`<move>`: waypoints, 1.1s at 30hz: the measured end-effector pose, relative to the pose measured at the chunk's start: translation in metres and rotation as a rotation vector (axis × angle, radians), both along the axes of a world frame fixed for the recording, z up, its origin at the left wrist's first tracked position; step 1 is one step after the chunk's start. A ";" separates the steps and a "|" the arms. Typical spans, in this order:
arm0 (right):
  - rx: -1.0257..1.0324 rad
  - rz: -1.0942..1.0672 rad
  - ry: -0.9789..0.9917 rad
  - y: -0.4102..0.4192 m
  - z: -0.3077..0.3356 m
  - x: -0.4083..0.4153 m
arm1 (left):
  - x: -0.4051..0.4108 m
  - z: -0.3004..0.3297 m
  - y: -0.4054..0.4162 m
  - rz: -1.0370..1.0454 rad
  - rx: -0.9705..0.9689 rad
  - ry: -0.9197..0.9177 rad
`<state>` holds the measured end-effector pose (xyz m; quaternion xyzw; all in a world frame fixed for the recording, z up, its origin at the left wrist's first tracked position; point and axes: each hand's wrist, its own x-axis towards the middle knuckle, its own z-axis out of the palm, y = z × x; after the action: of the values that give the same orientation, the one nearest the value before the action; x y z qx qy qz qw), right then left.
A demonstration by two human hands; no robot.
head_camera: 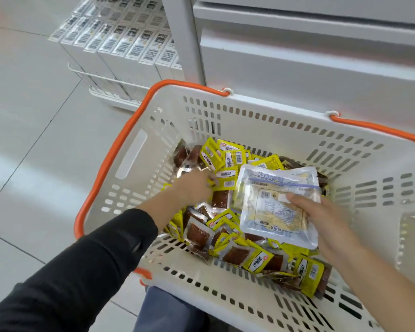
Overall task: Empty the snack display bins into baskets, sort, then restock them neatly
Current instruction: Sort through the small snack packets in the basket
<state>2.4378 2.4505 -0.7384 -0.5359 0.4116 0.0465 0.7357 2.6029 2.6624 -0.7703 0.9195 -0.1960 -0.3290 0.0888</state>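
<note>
A white slotted basket with orange handles rests on my lap and holds several small yellow snack packets with brown contents. My right hand grips a stack of larger clear-and-white pouches above the pile, thumb on top. My left hand, in a black sleeve, reaches down into the yellow packets at the basket's left side; its fingers are buried among them and blurred, so their grip is hidden.
White boxes with barcode labels fill a low wire-fronted shelf at the upper left. A white display unit stands right behind the basket. Pale floor tiles lie to the left.
</note>
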 end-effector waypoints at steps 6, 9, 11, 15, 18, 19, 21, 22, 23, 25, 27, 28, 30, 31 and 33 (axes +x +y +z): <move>-0.026 -0.216 -0.016 -0.011 0.005 0.002 | -0.043 0.012 0.005 -0.170 -0.027 0.187; 0.020 -0.255 -0.035 -0.013 0.009 0.001 | -0.038 0.016 0.008 0.002 -0.199 0.288; 0.031 -0.260 -0.037 -0.012 0.010 0.001 | -0.027 0.015 0.014 0.158 -0.235 0.056; -0.002 -0.232 -0.036 -0.008 0.008 0.003 | -0.005 0.002 0.039 0.306 0.083 -0.038; -0.009 -0.215 -0.028 -0.007 0.006 0.003 | -0.010 -0.016 0.039 0.434 0.092 0.202; -0.013 -0.216 -0.021 -0.008 0.005 0.001 | -0.010 -0.020 0.036 0.452 0.076 0.205; -0.008 -0.236 -0.006 -0.009 0.005 -0.001 | -0.007 -0.024 0.031 0.496 0.002 0.211; -0.013 -0.254 -0.008 -0.011 0.006 -0.002 | -0.006 -0.022 0.028 0.511 -0.056 0.243; -0.025 -0.273 -0.012 -0.012 0.007 -0.002 | -0.009 -0.020 0.024 0.513 -0.110 0.296; -0.059 -0.294 -0.029 -0.012 0.010 0.000 | -0.024 -0.014 0.014 0.416 -0.157 0.397; -0.097 -0.318 -0.056 -0.010 0.014 0.002 | -0.044 -0.011 0.001 0.187 -0.092 0.391; -0.118 -0.329 -0.063 -0.010 0.015 0.002 | -0.052 -0.007 -0.005 0.062 -0.051 0.348; -0.138 -0.331 -0.065 -0.011 0.016 0.001 | -0.063 0.002 -0.011 -0.119 -0.006 0.255; -0.147 -0.333 -0.066 -0.011 0.015 0.001 | -0.067 0.006 -0.011 -0.168 -0.012 0.241; -0.167 -0.340 -0.060 -0.012 0.013 0.000 | -0.066 0.015 -0.013 -0.114 -0.116 0.362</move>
<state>2.4377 2.4389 -0.7250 -0.5190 0.4764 -0.1290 0.6979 2.5368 2.6492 -0.7549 0.8259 -0.2474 -0.4818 0.1568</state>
